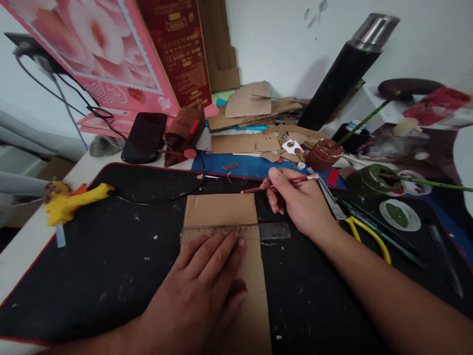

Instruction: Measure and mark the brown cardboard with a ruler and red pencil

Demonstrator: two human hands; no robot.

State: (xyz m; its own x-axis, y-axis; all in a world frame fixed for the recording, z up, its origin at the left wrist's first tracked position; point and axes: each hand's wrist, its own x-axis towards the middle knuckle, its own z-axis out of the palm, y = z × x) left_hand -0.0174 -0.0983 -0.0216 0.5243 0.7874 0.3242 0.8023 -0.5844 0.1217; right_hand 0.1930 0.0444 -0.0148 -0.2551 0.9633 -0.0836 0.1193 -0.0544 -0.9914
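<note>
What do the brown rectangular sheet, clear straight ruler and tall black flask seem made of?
Brown rectangular sheet: likely cardboard, matte and kraft brown. Clear straight ruler: probably smooth plastic, being transparent. Tall black flask: silvery cap likely polished metal, given streaked reflections; body material unclear.

Brn cardboard (221, 208), red/dk pencil (255, 189), red-edged blk mat (111, 241), yel glue gun (79, 204) w/ orng trigger (80, 189)

- Over by the table's (20, 261) left edge, a yellow glue gun (70, 203).
- At its far left corner, a grey stone (106, 146) beside a dark phone (143, 137).
- Along the back edge, near the wall (273, 44), a tall black flask (339, 81).
- Toward the right edge, a green-smeared jar (364, 181).
</note>
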